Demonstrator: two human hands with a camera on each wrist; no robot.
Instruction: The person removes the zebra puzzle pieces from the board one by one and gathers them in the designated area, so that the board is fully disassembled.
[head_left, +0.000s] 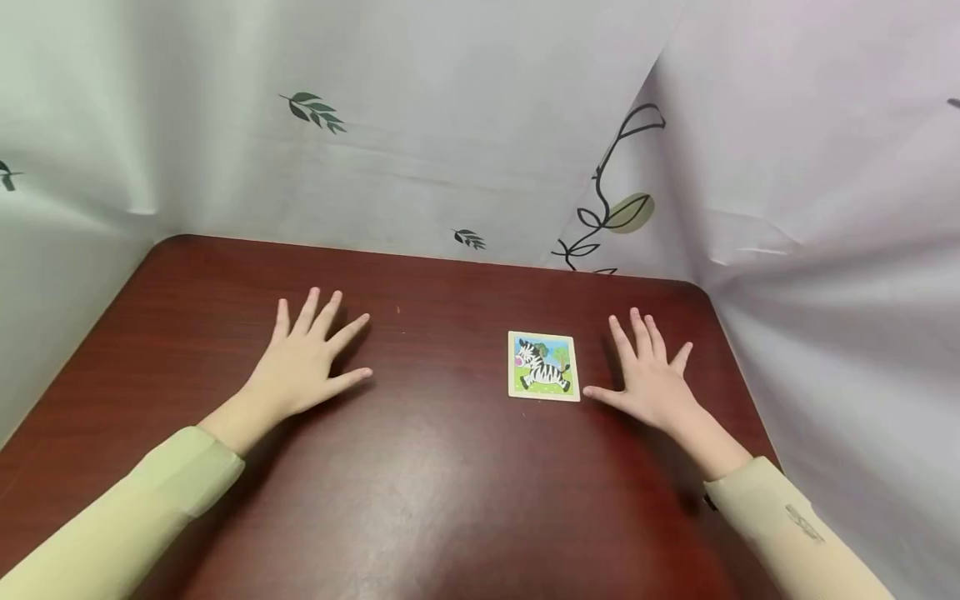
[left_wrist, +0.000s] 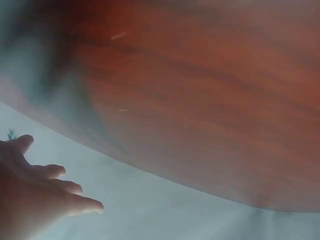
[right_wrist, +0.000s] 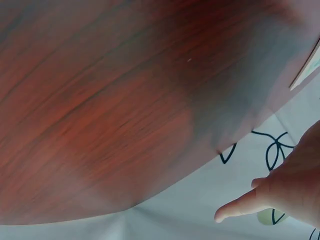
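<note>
A square picture puzzle [head_left: 543, 367] with a running zebra, blue sky and green grass lies flat on the table, right of the middle. Beside its right edge is my right hand [head_left: 654, 385], fingers spread and straight, the thumb tip close to the puzzle's lower right corner. My left hand [head_left: 296, 367] is held over the left part of the table, fingers fanned out, with nothing in it. In the left wrist view the left hand [left_wrist: 37, 190] shows at the lower left. The right wrist view has the right hand [right_wrist: 285, 185] at the lower right and a corner of the puzzle [right_wrist: 307, 70].
The dark red wooden table [head_left: 420, 492] has rounded far corners. White cloth [head_left: 405, 125] printed with leaves and vines hangs behind it and along both sides. Light green sleeves [head_left: 135, 517] cover the forearms.
</note>
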